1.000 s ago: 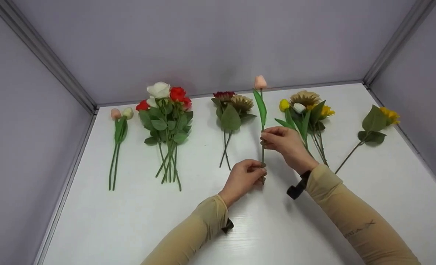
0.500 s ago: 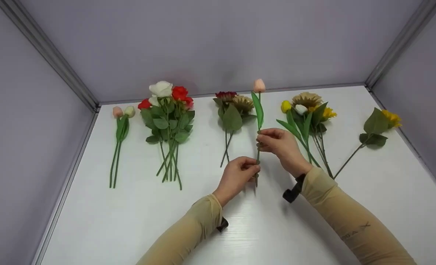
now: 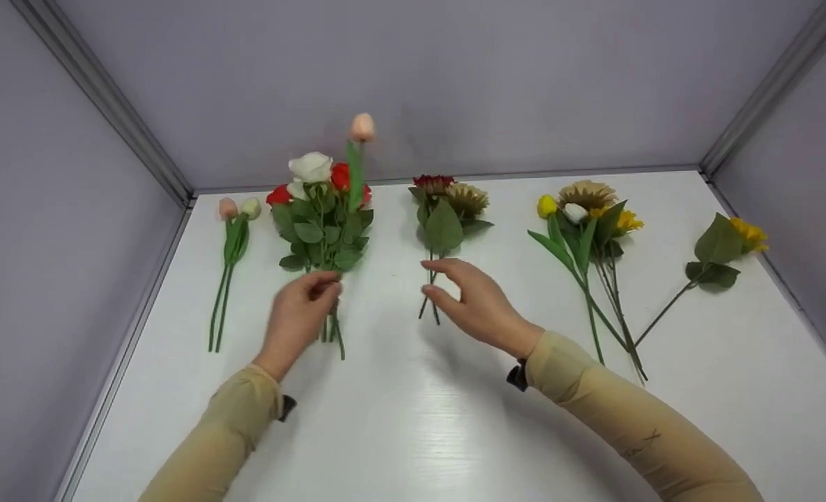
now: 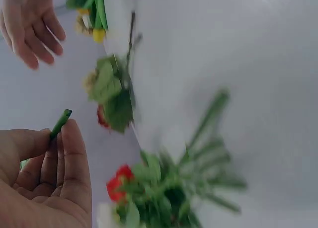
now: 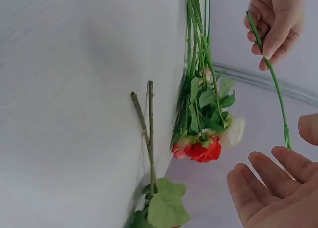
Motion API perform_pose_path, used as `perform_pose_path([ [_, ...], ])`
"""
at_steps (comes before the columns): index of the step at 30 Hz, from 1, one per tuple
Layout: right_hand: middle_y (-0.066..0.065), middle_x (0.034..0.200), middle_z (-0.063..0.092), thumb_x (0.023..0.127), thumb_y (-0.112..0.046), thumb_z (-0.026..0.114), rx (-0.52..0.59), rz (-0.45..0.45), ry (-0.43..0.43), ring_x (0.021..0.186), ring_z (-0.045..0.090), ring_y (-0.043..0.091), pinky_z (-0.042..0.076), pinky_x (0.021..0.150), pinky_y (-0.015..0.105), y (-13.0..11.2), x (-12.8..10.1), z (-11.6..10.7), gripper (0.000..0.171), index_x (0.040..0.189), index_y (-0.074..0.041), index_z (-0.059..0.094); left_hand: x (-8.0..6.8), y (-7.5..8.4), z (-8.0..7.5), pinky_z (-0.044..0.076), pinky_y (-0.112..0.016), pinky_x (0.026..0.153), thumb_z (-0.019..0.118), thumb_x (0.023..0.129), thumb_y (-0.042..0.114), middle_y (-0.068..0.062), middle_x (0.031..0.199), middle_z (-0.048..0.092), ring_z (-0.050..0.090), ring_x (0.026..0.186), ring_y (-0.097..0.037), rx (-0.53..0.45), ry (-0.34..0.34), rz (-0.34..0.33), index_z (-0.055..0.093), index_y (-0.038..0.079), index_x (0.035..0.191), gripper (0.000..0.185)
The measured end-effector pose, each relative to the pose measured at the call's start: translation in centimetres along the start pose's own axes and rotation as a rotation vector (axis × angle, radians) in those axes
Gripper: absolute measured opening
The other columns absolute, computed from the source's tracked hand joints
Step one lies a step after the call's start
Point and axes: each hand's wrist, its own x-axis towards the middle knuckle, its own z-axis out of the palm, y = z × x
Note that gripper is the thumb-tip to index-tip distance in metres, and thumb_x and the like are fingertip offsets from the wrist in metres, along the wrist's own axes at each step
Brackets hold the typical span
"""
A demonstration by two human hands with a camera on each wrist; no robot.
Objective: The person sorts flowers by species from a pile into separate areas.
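A pink tulip [image 3: 362,127] with a long green leaf stands raised in front of the roses in the head view. My left hand [image 3: 295,322] pinches its stem between thumb and fingers; the cut end of the stem [image 4: 61,122] pokes out of the grip in the left wrist view. Above the stems of the dark red and tan flowers [image 3: 445,223] is my right hand [image 3: 481,305], thumb and fingers spread apart. In the right wrist view its fingers [image 5: 268,176] are near the tulip's green stem [image 5: 275,81] without gripping it.
A bunch of red and white roses [image 3: 311,168] lies behind the left hand. Two tulips [image 3: 230,240] lie at far left. A mixed bunch with a tan flower [image 3: 585,192] and tulips lies to the right. A yellow flower [image 3: 748,233] lies at far right, near the table edge.
My left hand has carried the pink tulip leftward and up, to the front of the roses. The right hand has let go of the stem, opened, and moved a little left.
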Motion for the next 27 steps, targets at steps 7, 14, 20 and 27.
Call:
perform_pose_path([
  [7,0.011,0.165,0.03,0.106,-0.053,0.047,-0.367,-0.289,-0.211,0.154,0.02,0.028,0.016,0.125,0.042,-4.0,1.2,4.7,0.07,0.162,-0.014,0.031,0.5,-5.8,-10.4,0.052,-0.031,0.065,0.055,0.106,0.015,-0.022,0.11,0.071,0.068,0.086,-0.029,0.326,0.187,-0.097,0.065,-0.004,0.132,0.033],
  [14,0.01,0.169,0.019,0.105,-0.062,0.036,-0.542,-0.422,-0.329,0.157,0.006,0.028,0.005,0.126,0.041,-6.6,1.7,9.0,0.075,0.165,-0.019,0.021,-0.1,-10.2,-13.9,0.053,-0.036,0.07,0.05,0.106,0.013,-0.029,0.12,0.066,0.069,0.101,-0.039,0.381,0.199,-0.291,0.061,-0.009,0.133,0.037],
  [20,0.009,0.169,0.019,0.106,-0.061,0.036,-0.578,-0.417,-0.362,0.157,0.005,0.027,0.005,0.126,0.042,-7.1,1.7,10.5,0.074,0.165,-0.02,0.021,0.2,-11.9,-14.0,0.053,-0.036,0.069,0.053,0.104,0.011,-0.029,0.115,0.069,0.068,0.095,-0.037,0.401,0.197,-0.32,0.063,-0.012,0.128,0.034],
  [27,0.009,0.17,0.018,0.105,-0.061,0.039,-0.602,-0.364,-0.381,0.157,0.006,0.028,0.009,0.125,0.044,-6.0,1.9,11.0,0.074,0.165,-0.021,0.022,0.6,-12.2,-13.4,0.054,-0.048,0.079,0.053,0.102,0.009,-0.031,0.116,0.067,0.066,0.099,-0.043,0.421,0.205,-0.304,0.066,-0.014,0.123,0.033],
])
